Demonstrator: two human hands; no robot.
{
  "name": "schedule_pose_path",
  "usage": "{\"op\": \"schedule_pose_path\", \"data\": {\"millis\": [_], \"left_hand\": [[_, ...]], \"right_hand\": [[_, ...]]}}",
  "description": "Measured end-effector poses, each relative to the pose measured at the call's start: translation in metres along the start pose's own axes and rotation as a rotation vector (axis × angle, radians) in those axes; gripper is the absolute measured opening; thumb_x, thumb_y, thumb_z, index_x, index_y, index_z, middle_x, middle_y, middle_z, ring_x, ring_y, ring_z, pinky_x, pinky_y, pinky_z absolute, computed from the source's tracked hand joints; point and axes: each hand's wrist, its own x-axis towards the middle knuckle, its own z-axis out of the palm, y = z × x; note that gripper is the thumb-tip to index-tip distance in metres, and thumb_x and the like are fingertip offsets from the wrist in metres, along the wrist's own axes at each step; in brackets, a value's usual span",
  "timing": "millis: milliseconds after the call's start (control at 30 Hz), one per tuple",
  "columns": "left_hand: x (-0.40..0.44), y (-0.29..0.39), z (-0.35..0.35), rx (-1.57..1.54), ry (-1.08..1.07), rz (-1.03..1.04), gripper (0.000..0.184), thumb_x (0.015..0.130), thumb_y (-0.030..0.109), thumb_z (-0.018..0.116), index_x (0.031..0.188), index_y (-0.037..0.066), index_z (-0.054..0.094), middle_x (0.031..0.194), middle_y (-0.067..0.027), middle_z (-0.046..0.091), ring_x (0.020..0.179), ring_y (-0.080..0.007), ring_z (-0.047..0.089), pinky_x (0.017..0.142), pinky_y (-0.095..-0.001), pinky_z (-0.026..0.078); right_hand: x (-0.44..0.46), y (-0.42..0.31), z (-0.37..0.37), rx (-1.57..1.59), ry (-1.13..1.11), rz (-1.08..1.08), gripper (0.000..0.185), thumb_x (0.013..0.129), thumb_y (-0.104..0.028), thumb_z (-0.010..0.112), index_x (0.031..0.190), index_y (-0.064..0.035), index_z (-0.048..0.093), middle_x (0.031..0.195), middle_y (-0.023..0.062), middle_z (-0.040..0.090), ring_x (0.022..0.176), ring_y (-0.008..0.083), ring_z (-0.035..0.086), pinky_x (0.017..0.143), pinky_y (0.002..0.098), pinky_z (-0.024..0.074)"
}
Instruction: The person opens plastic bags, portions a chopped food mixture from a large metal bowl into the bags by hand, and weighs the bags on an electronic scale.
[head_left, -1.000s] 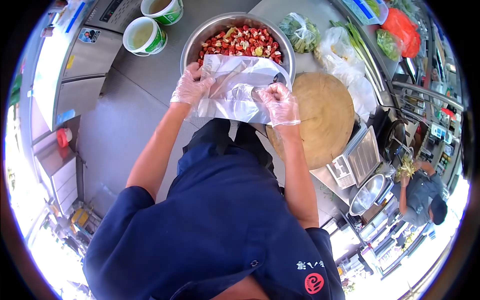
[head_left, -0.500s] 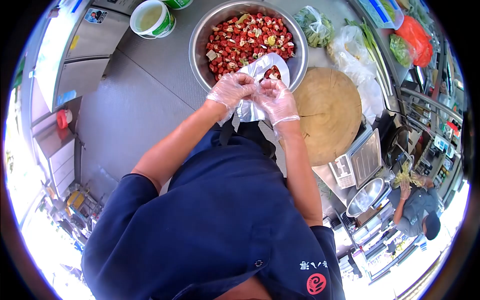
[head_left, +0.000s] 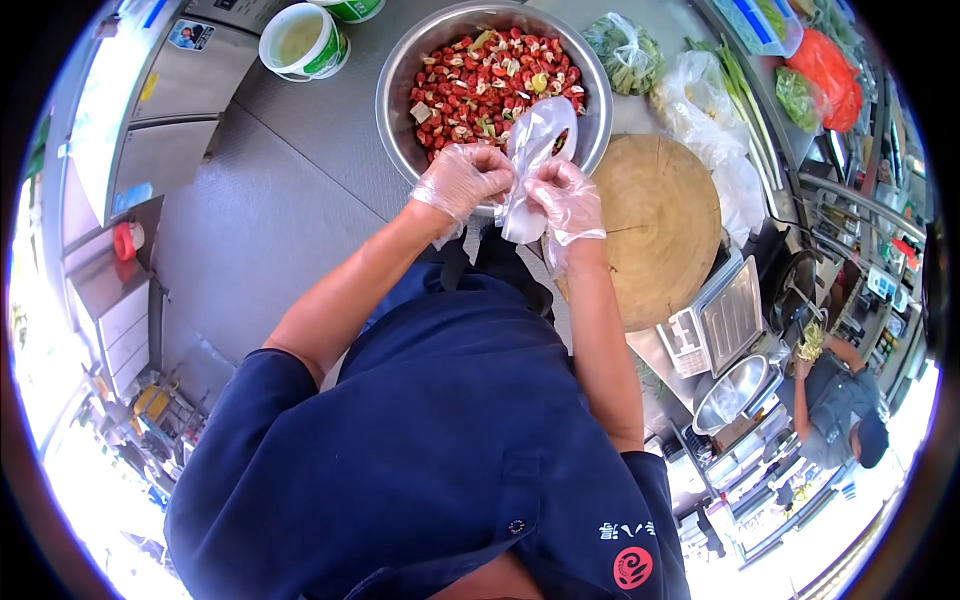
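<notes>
a worker's gloved left hand [head_left: 462, 184] and right hand [head_left: 568, 203] pinched a plastic bag [head_left: 532, 140]; just beyond them sat a bowl [head_left: 394, 112] of red pieces [head_left: 458, 88], beside the right a wooden block [head_left: 658, 238].

A very wide, fisheye lens looks from the wearer's head, steeply down and somewhat forward — close enough that the navy shirt [head_left: 410, 430] fills the lower middle. The forearms run up the frame to the left hand [head_left: 463, 183] and right hand [head_left: 566, 200], above centre at arm's reach. Beyond them, the stainless-steel bowl [head_left: 392, 105] meets the top edge; the round wooden chopping block [head_left: 655, 235] is seen from almost straight above. Toward the sides the view bends outward: steel cabinets [head_left: 175, 155] lean at left, and a co-worker [head_left: 845, 415] appears small, farther off and tipped sideways — lower right, near the dark curved border.
</notes>
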Motion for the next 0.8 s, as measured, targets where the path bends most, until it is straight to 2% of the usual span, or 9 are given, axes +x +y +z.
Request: {"op": "schedule_pose_path", "data": {"millis": [67, 167, 233, 333, 467, 500, 567, 700, 800], "left_hand": [[0.000, 0.001, -0.001, -0.003, 0.023, -0.012, 0.012, 0.090, 0.010, 0.071, 0.093, -0.001, 0.070, 0.080, -0.0034, 0.068, 0.074, -0.0118, 0.065, 0.072, -0.0270, 0.055], [0.002, 0.002, -0.002, -0.042, -0.049, -0.044, 0.018, 0.090, 0.010, 0.070, 0.103, -0.002, 0.068, 0.092, -0.0058, 0.069, 0.083, -0.0133, 0.066, 0.079, -0.0293, 0.055], [0.005, -0.003, 0.000, 0.235, 0.082, 0.365, 0.026, 0.092, 0.011, 0.068, 0.115, -0.002, 0.063, 0.106, -0.0085, 0.067, 0.092, -0.0144, 0.064, 0.086, -0.0315, 0.054], [0.005, 0.009, -0.011, 0.389, -0.059, 0.404, 0.029, 0.095, 0.011, 0.065, 0.120, -0.002, 0.059, 0.113, -0.0089, 0.063, 0.095, -0.0146, 0.063, 0.089, -0.0320, 0.053], [0.009, 0.006, -0.006, 0.061, -0.232, 0.042, 0.026, 0.101, 0.024, 0.059, 0.114, 0.002, 0.062, 0.102, -0.0046, 0.065, 0.095, -0.0115, 0.062, 0.090, -0.0297, 0.051], [0.009, 0.004, -0.002, 0.052, -0.220, 0.100, 0.026, 0.103, 0.024, 0.055, 0.109, 0.001, 0.063, 0.097, -0.0049, 0.066, 0.087, -0.0118, 0.063, 0.081, -0.0283, 0.053], [0.009, 0.002, 0.005, 0.000, -0.185, 0.052, 0.026, 0.103, 0.025, 0.055, 0.108, 0.001, 0.063, 0.096, -0.0048, 0.066, 0.088, -0.0116, 0.063, 0.081, -0.0282, 0.054], [0.005, 0.014, 0.013, -0.090, -0.119, -0.056, 0.024, 0.101, 0.024, 0.059, 0.105, 0.002, 0.065, 0.095, -0.0047, 0.067, 0.085, -0.0115, 0.065, 0.080, -0.0278, 0.056], [0.012, 0.004, 0.010, -0.189, -0.063, -0.134, 0.019, 0.098, 0.020, 0.065, 0.105, 0.003, 0.066, 0.095, -0.0054, 0.067, 0.084, -0.0141, 0.066, 0.079, -0.0292, 0.057]], "right_hand": [[-0.005, -0.008, 0.004, 0.224, 0.090, 0.092, 0.007, 0.084, -0.001, 0.069, 0.089, -0.0031, 0.064, 0.083, 0.0018, 0.064, 0.074, 0.0090, 0.059, 0.067, 0.0250, 0.0498], [-0.003, -0.002, 0.005, 0.108, 0.072, 0.009, 0.008, 0.085, 0.002, 0.068, 0.091, -0.0030, 0.064, 0.083, 0.0028, 0.065, 0.074, 0.0117, 0.061, 0.069, 0.0274, 0.0520], [-0.003, 0.002, 0.001, 0.015, 0.005, -0.047, 0.012, 0.087, 0.004, 0.064, 0.099, 0.0007, 0.065, 0.088, 0.0049, 0.067, 0.081, 0.0131, 0.064, 0.077, 0.0292, 0.0540], [0.000, 0.002, -0.002, -0.137, -0.019, -0.187, 0.013, 0.086, -0.003, 0.066, 0.098, 0.0025, 0.067, 0.089, 0.0062, 0.070, 0.079, 0.0132, 0.065, 0.074, 0.0285, 0.0531], [-0.001, -0.009, -0.008, -0.331, -0.045, -0.154, 0.018, 0.090, -0.013, 0.067, 0.100, 0.0023, 0.067, 0.084, 0.0116, 0.071, 0.075, 0.0163, 0.066, 0.072, 0.0322, 0.0523], [-0.003, -0.014, -0.007, -0.331, -0.044, -0.152, 0.018, 0.090, -0.013, 0.067, 0.100, 0.0023, 0.067, 0.084, 0.0116, 0.071, 0.075, 0.0163, 0.066, 0.072, 0.0322, 0.0523], [-0.006, -0.023, -0.002, -0.437, 0.016, -0.179, 0.012, 0.095, -0.010, 0.063, 0.093, 0.0017, 0.063, 0.075, 0.0033, 0.062, 0.069, 0.0106, 0.053, 0.065, 0.0297, 0.0466], [-0.005, -0.014, -0.003, -0.578, 0.140, -0.293, 0.021, 0.095, -0.013, 0.064, 0.083, 0.0009, 0.055, 0.068, 0.0027, 0.054, 0.064, 0.0102, 0.048, 0.059, 0.0327, 0.0430], [-0.003, -0.012, -0.009, -0.478, 0.061, -0.241, 0.016, 0.093, -0.009, 0.068, 0.084, -0.0017, 0.055, 0.072, 0.0007, 0.056, 0.067, 0.0082, 0.050, 0.061, 0.0286, 0.0450]]}}
